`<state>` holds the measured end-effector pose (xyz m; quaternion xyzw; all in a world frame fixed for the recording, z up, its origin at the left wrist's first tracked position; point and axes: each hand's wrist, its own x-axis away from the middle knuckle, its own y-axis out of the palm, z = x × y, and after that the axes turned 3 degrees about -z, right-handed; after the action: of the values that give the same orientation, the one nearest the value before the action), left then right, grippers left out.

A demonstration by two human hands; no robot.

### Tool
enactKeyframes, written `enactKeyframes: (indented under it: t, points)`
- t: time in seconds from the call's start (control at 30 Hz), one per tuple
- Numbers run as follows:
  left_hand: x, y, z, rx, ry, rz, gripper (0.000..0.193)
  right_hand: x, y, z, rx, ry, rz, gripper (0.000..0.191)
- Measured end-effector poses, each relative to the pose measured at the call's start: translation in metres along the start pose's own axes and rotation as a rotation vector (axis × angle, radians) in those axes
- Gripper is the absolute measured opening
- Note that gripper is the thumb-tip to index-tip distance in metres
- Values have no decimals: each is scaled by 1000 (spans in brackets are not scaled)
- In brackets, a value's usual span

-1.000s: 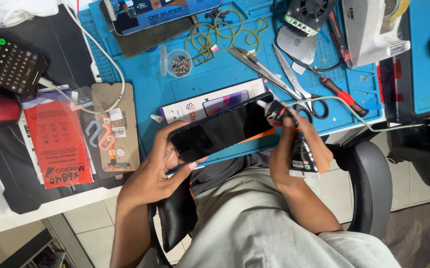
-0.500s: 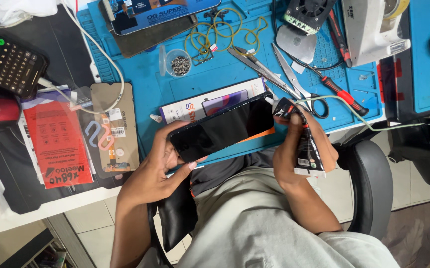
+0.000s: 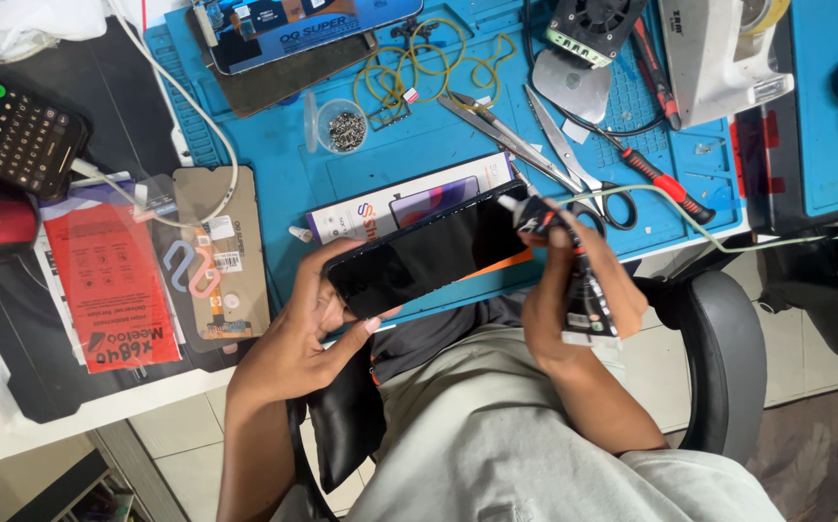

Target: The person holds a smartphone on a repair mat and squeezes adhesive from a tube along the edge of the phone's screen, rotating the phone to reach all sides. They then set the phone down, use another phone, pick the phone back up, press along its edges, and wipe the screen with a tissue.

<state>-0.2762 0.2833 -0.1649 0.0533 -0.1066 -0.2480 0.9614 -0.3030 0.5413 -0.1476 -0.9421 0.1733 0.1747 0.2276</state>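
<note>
My left hand (image 3: pixel 308 324) grips the left end of a black phone (image 3: pixel 428 249), held flat above the near edge of the blue work mat (image 3: pixel 390 155). My right hand (image 3: pixel 573 295) holds a small black glue tube (image 3: pixel 573 266) with its white nozzle touching the phone's right end. Under the phone lies a white and orange phone box (image 3: pixel 380 203).
Scissors (image 3: pixel 573 164), tweezers, a red-handled screwdriver (image 3: pixel 665 184), a dish of screws (image 3: pixel 344 128) and yellow rubber bands sit on the mat. A phone back panel (image 3: pixel 220 251), red packet (image 3: pixel 109 285) and calculator (image 3: pixel 13 135) lie left. A chair arm (image 3: pixel 723 358) is at right.
The right hand has shifted the glue tube slightly along the phone's right end. The left hand and the phone have stayed nearly still.
</note>
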Motion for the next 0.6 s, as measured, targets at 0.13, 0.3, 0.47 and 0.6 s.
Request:
enactKeyframes:
  t: [0.13,0.3,0.47,0.6]
  points:
    - [2,0,-1,-48,-42,23,80,3,-1,-2,-31,22,-74,14]
    - [2,0,-2,-85,-117,31,83,-4,-3,5,41,17,33,15]
    - [1,0,-1,-17,-22,9,80,-1,0,6,-26,-12,-10,14]
    - [1,1,-1,-51,-124,35,83,-2,-2,9,5,-6,27,14]
